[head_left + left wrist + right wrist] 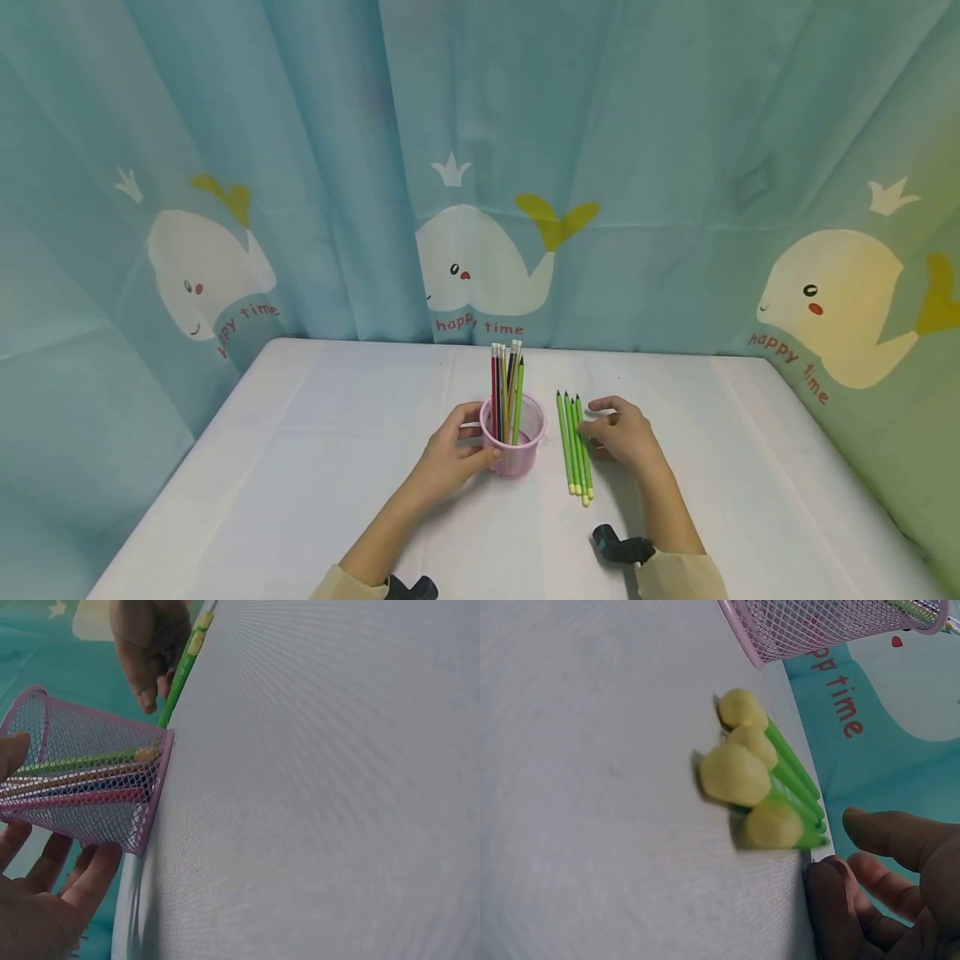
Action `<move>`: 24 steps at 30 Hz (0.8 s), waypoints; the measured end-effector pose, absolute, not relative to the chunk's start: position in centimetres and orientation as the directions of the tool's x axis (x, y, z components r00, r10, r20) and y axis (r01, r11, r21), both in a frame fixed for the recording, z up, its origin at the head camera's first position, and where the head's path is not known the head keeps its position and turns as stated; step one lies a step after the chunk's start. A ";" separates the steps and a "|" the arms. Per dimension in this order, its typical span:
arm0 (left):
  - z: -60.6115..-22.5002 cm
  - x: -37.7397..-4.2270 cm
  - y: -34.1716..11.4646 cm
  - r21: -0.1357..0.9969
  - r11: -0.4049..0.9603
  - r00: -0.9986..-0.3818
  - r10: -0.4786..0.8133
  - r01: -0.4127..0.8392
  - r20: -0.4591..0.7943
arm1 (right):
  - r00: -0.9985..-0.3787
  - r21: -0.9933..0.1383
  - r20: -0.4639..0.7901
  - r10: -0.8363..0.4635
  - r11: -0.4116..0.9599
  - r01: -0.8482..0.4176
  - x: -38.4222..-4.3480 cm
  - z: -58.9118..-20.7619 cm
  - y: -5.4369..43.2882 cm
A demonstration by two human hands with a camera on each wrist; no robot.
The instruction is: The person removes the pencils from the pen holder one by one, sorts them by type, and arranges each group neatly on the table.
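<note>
Gripping the pink mesh cup point(512, 463) with the left hand point(444, 457), curled about its side; noted upright on the counter point(360, 408), with mixed pencils point(505, 392) leaning inside. Showing the right hand point(624, 435) with loosely bent, parted fingers, holding nothing, beside four green pencils point(574, 450) lying together just right of the cup. Cannot confirm contact with these. Judged at risk: rolling or scattering of the green pencils, if brushed sideways by the right hand; toppling of the cup, made likelier by tall, one-sided loading, if released and knocked.
</note>
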State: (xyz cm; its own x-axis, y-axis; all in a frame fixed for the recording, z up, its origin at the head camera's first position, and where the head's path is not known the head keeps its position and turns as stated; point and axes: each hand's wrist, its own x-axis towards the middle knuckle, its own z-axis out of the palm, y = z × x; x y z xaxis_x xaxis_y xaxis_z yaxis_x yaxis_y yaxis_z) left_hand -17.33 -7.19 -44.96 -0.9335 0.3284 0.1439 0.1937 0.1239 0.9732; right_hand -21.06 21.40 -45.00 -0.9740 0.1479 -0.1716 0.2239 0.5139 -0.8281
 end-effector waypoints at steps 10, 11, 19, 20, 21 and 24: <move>-45.1 -17.3 -7.2 0.973 0.126 -0.935 0.323 0.196 0.146 | -0.977 -0.831 -0.167 0.136 0.514 0.213 -20.9 -44.9 21.4; -45.1 -17.3 -7.2 0.972 0.127 -0.934 0.325 0.197 0.147 | -0.979 -0.832 -0.158 0.130 0.516 0.203 -20.9 -44.8 21.4; -45.2 -17.4 -7.2 0.973 0.113 -0.930 0.335 0.200 0.152 | -0.994 -0.871 -0.075 0.079 0.480 0.104 -20.6 -43.3 20.4; -45.1 -17.4 -7.2 0.973 0.111 -0.929 0.336 0.202 0.154 | -0.996 -0.880 -0.063 0.070 0.466 0.089 -20.6 -43.1 20.2; -45.1 -17.4 -7.2 0.973 0.107 -0.929 0.337 0.202 0.156 | -0.997 -0.892 -0.049 0.064 0.447 0.072 -20.5 -42.9 19.9; -45.0 -17.3 -7.4 0.975 0.102 -0.929 0.337 0.197 0.153 | -0.999 -0.923 -0.006 0.036 0.385 0.019 -20.3 -42.4 18.7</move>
